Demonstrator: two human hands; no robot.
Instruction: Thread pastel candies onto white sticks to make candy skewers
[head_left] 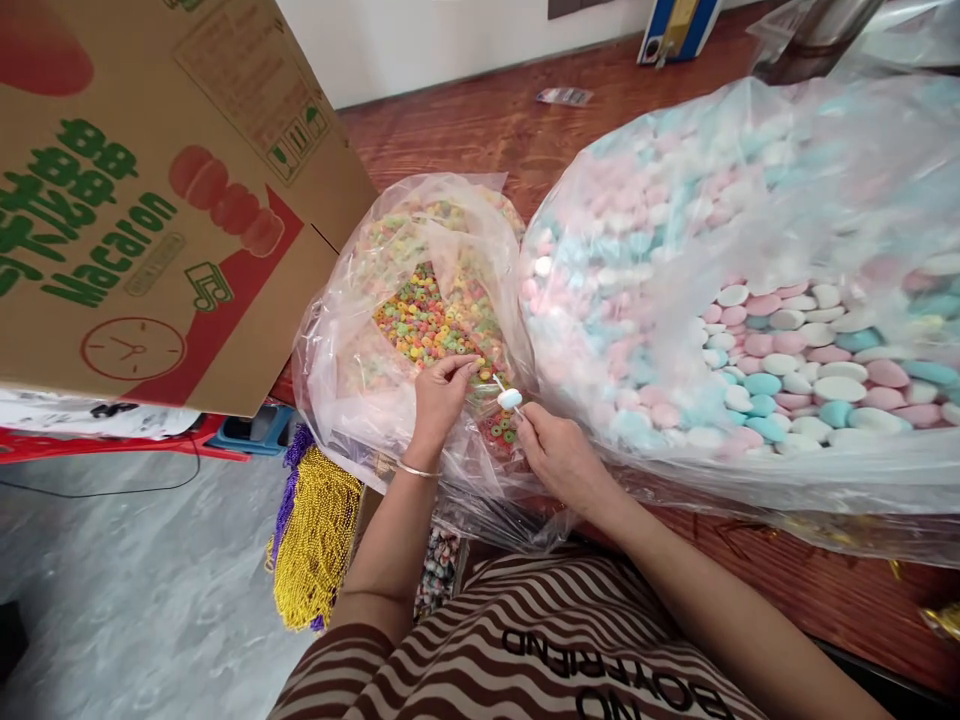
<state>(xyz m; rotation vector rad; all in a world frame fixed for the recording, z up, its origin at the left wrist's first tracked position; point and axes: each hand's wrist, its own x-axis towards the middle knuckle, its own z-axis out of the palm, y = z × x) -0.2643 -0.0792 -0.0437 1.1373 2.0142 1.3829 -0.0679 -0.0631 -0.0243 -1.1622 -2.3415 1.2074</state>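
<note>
My right hand [559,455] pinches a thin white stick [498,382] threaded through a white, flattened oval piece [509,398], its free tip pointing up and left. Close by on the left, my left hand [441,400] has thumb and forefinger pressed together just short of the tip; what they hold, if anything, is too small to make out. Both hands are over the opening of a clear plastic bag [341,345] full of small colourful rings [424,315], in red, yellow, orange and green, which look like cereal loops.
On the right, a larger clear bag [645,250] holds pink, white and blue oval pieces [787,365]. A cardboard box [225,60] printed "Macaron" stands at left. Yellow bead strands [315,545] hang below the wooden table [450,125]. A small packet [564,96] lies behind the bags.
</note>
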